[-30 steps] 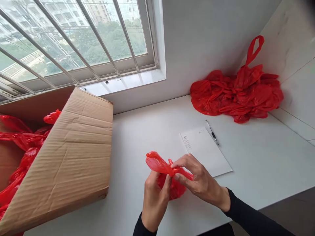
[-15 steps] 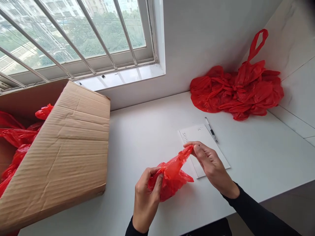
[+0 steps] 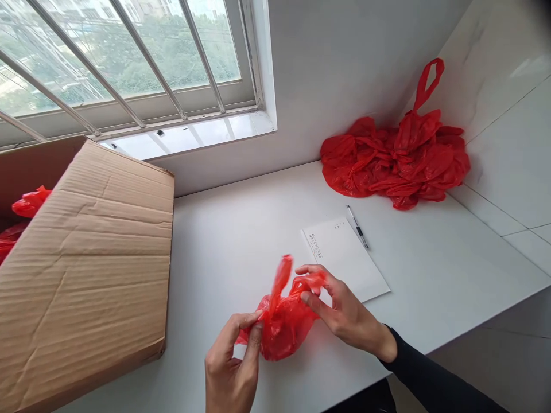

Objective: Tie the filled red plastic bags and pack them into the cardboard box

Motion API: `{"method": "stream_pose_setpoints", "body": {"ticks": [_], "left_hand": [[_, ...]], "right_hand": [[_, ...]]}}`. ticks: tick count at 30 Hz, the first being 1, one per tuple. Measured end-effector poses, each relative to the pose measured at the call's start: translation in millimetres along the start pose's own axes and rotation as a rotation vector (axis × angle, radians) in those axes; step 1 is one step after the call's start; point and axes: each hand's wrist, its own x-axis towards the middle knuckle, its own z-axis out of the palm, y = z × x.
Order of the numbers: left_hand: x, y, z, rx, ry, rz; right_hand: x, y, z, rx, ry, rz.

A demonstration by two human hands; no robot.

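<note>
A broad lane of white table (image 3: 210,229) opens between a cardboard box (image 3: 103,258), its tall side barring the left, and a red bag (image 3: 286,335) between left hand (image 3: 232,361) and right hand (image 3: 348,312). Paper (image 3: 355,267) and a pen (image 3: 358,228) lie low beyond, bare tabletop to their right; piled red bags (image 3: 396,163) block the far corner against the wall (image 3: 344,74).
</note>
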Motion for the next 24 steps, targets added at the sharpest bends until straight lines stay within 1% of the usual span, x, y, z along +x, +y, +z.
{"method": "stream_pose_setpoints", "body": {"ticks": [2,3,5,7,9,11,12,13,16,17,18,19,20,23,24], "left_hand": [[-2,-9,-9.7,0.004,0.061,-0.108],[-2,-11,-13.2,0.006,0.07,-0.156],[-3,-10,-15.2,0.015,0.033,-0.196],[-3,-1,-10.4,0.028,-0.032,-0.151],[-2,10,-2.8,0.033,-0.088,-0.074],[-2,17,1.6,0.028,-0.111,-0.023],[-1,17,1.1,0.031,-0.095,-0.027],[-1,16,-1.2,0.039,-0.054,-0.049],[1,6,-14.1,0.069,0.114,-0.231],[2,4,-17.4,0.057,0.142,-0.284],[2,4,-18.9,0.035,0.149,-0.31],[2,6,-18.3,0.009,0.141,-0.301],[1,9,-15.7,-0.013,0.125,-0.263],[-1,25,-3.3,-0.028,0.078,-0.086],[-2,29,-0.7,-0.017,0.062,-0.053]], "right_hand": [[0,3,-11,0.023,0.062,0.055],[-1,5,-15,0.035,0.081,0.082],[-2,5,-18,0.036,0.059,0.109],[-3,3,-16,-0.014,-0.033,0.103],[-4,-1,-9,-0.078,-0.125,0.067],[-4,-3,-4,-0.111,-0.149,0.018],[-5,-4,-3,-0.107,-0.127,0.002],[-5,-3,-4,-0.094,-0.088,-0.003],[-8,2,-14,-0.022,0.049,0.058],[-8,4,-17,-0.001,0.075,0.084],[-9,6,-20,0.018,0.088,0.096],[-10,7,-21,0.039,0.089,0.088],[-11,7,-21,0.063,0.075,0.069],[-13,3,-15,0.131,-0.019,0.026],[-14,0,-13,0.134,-0.048,0.03]]}}
